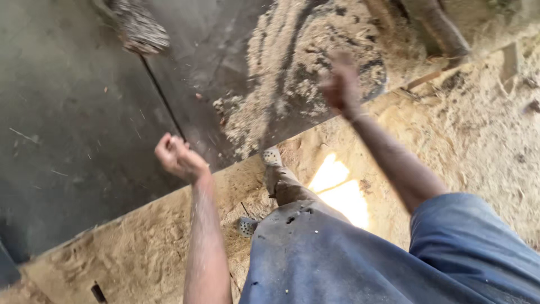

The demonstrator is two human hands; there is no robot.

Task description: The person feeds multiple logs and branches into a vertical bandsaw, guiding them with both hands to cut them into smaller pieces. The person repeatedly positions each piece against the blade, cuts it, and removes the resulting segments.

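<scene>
My left hand [179,157] is closed around the thin dark handle [162,95] of a brush or broom. Its bristly, dust-coated head [138,28] rests far off on a large dark flat surface [73,129]. My right hand [341,84] is blurred and hangs above a pile of sawdust [281,84] spread over that surface. Its fingers look curled, with nothing visible in them. Below, my blue clothing [349,259] and one leg with a light perforated shoe [271,156] show.
Sawdust covers the ground [467,129] to the right and along the surface's near edge [140,236]. A bright sunlit patch [340,194] lies by my foot. A dark log or beam [439,25] lies at the top right. A second shoe [246,226] is below.
</scene>
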